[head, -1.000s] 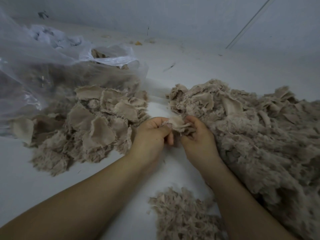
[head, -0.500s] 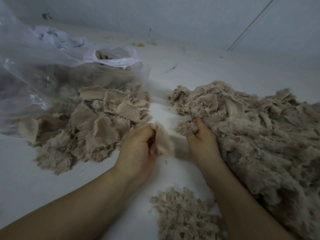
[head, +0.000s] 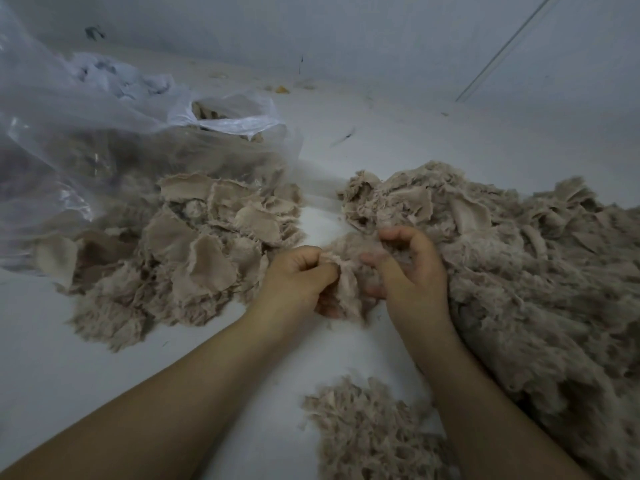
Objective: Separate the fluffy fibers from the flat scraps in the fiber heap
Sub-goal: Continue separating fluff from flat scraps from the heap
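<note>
A big heap of beige fiber [head: 526, 271] fills the right side, fluffy tufts mixed with flat scraps. On the left lies a pile of flat beige scraps [head: 194, 251]. A small pile of fluffy fibers [head: 367, 434] sits near the bottom, between my forearms. My left hand [head: 298, 278] is closed on a flat scrap [head: 346, 289] that hangs between both hands. My right hand [head: 412, 271] rests at the heap's left edge, fingers curled into a fluffy clump [head: 356, 245] joined to that scrap.
A clear plastic bag [head: 104, 133] holding more beige material lies at the back left, touching the scrap pile. The white floor [head: 69, 358] meets a pale wall [head: 381, 39] at the back. Small bits of debris [head: 280, 89] lie near the wall.
My hands were together, then parted as my left hand pulled a scrap away toward the left. Now both hands meet again at the heap's edge on a new clump.
</note>
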`<action>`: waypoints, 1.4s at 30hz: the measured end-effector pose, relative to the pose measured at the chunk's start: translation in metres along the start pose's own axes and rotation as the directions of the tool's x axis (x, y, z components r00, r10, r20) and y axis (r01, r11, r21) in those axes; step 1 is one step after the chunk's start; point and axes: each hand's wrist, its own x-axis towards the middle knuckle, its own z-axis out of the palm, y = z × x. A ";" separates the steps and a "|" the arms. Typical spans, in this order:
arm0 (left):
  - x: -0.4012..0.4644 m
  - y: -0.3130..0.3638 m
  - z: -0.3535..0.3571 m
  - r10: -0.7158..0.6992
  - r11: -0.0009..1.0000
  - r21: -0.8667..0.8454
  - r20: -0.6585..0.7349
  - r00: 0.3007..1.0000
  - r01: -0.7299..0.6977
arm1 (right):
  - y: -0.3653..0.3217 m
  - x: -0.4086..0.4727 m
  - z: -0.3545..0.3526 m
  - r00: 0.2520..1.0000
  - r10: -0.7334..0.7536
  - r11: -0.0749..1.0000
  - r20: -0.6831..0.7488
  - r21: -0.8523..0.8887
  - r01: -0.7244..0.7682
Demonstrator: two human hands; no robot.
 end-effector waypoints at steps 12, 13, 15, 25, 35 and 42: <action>0.006 -0.001 -0.005 -0.035 0.999 -0.023 0.019 0.999 0.035 | 0.006 0.000 0.000 0.970 0.060 0.982 0.235 -0.189 -0.015; 0.006 -0.001 -0.006 -0.040 0.999 -0.022 0.022 0.999 0.041 | 0.006 0.001 0.000 0.971 0.080 0.984 0.227 -0.176 -0.040; 0.006 -0.001 -0.007 -0.045 0.999 -0.014 0.038 0.998 0.046 | 0.006 0.002 0.000 0.974 0.106 0.985 0.199 -0.153 -0.076; 0.008 -0.001 -0.006 -0.053 0.999 0.001 0.062 0.997 0.053 | 0.007 0.002 -0.001 0.954 0.071 0.992 0.292 -0.121 -0.037; 0.007 -0.004 -0.015 -0.008 0.993 -0.120 0.049 0.999 0.013 | 0.005 0.003 -0.002 0.967 0.132 0.991 0.219 -0.008 -0.133; -0.009 0.011 -0.035 -0.226 0.936 0.332 0.824 0.520 -0.119 | 0.004 0.003 -0.002 0.970 0.077 0.997 0.230 -0.040 -0.070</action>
